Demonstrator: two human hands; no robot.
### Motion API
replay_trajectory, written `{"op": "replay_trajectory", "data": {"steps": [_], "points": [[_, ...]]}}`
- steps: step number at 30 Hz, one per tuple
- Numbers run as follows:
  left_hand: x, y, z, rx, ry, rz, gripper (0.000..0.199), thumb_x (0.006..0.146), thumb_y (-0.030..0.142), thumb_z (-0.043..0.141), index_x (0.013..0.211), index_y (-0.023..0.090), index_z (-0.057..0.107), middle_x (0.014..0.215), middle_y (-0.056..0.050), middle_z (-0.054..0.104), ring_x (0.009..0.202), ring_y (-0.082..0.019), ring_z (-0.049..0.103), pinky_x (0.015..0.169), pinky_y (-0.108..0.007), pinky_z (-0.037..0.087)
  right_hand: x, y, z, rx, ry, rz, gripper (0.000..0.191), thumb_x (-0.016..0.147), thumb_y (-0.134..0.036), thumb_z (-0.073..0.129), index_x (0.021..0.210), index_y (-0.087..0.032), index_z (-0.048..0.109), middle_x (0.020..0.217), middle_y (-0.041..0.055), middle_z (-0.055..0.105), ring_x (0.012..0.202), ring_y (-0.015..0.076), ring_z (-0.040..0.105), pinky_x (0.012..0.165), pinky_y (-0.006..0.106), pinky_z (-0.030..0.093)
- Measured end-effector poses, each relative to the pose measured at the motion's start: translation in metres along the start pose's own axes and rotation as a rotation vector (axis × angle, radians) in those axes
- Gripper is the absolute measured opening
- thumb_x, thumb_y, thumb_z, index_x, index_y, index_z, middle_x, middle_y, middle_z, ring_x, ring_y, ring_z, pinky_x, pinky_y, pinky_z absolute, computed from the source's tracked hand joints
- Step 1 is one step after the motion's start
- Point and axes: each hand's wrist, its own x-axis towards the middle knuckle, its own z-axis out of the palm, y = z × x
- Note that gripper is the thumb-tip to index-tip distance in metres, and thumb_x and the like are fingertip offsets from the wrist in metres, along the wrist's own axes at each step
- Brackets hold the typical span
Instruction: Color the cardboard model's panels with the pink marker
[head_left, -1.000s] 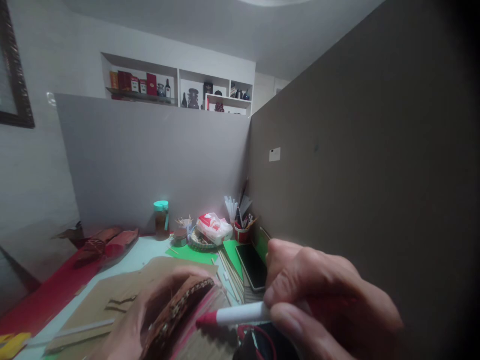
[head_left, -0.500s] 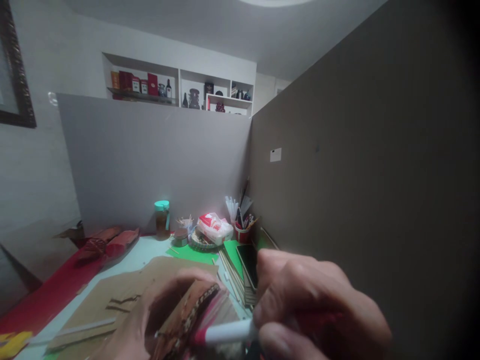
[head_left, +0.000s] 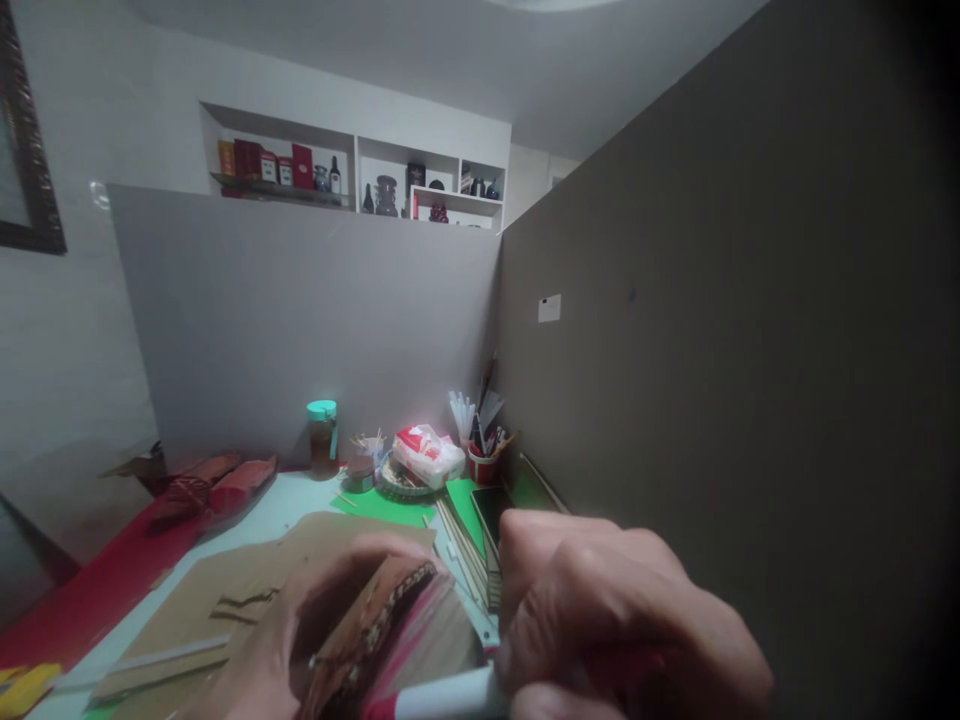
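My left hand [head_left: 262,640] is curled around a small brown craft piece [head_left: 379,610] with a braided or stitched edge. Its lower part runs out of the picture, so I cannot tell its full shape. On its right side is a wood-coloured face [head_left: 439,640] with pink streaks. My right hand [head_left: 622,610] pinches a white marker [head_left: 450,692] with a pink-red end, which points left against the lower part of the piece. The marker's tip lies at the bottom edge and is blurred.
Brown cardboard [head_left: 322,535] lies on the table beside thin wooden strips [head_left: 461,555] and a dark phone [head_left: 491,510]. Behind stand a teal-lidded bottle [head_left: 323,440], a tissue pack [head_left: 427,455] and a pen cup [head_left: 484,465]. A grey partition [head_left: 712,330] rises on the right.
The marker and my right hand have moved down and slightly left across the piece. More of the pink-streaked face shows. My left hand keeps its hold.
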Motion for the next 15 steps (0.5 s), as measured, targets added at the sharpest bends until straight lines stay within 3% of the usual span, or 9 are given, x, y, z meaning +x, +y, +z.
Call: {"op": "replay_trajectory", "data": {"steps": [4,8,11,15], "points": [[0.002,0.000,0.001,0.010,-0.043,0.008,0.059,0.069,0.052,0.094,0.124,0.044,0.073,0.125,0.004,0.072,0.113,-0.027,0.069,0.100,-0.031,0.056,-0.001,-0.001,-0.003,-0.023,0.023,0.000,0.041,0.111,-0.046,0.062,0.081,-0.019,0.063,0.067,-0.0056,0.059,0.059,0.0079,0.058,0.056,0.021,0.048],[0.003,-0.001,-0.001,0.070,-0.078,0.012,0.063,0.067,0.051,0.094,0.125,0.044,0.071,0.121,0.004,0.074,0.112,-0.030,0.069,0.097,-0.034,0.057,-0.007,-0.001,-0.005,0.004,0.086,0.049,0.037,0.112,-0.043,0.064,0.083,-0.021,0.063,0.068,-0.0052,0.056,0.061,0.0096,0.054,0.057,0.024,0.045],[0.005,0.003,0.001,-0.044,-0.118,0.004,0.052,0.076,0.051,0.090,0.125,0.043,0.073,0.116,0.003,0.075,0.105,-0.027,0.071,0.094,-0.033,0.058,-0.010,0.002,-0.002,0.077,-0.004,0.063,0.035,0.112,-0.041,0.063,0.084,-0.021,0.064,0.070,-0.0029,0.059,0.063,0.0120,0.057,0.058,0.026,0.047],[0.016,0.019,0.010,-0.078,-0.190,0.023,0.063,0.064,0.054,0.094,0.122,0.038,0.077,0.111,-0.003,0.080,0.106,-0.038,0.075,0.093,-0.045,0.064,-0.011,0.005,-0.003,0.120,-0.037,0.081,0.030,0.110,-0.038,0.066,0.086,-0.021,0.068,0.071,-0.0015,0.062,0.067,0.0145,0.061,0.060,0.028,0.048]]}}
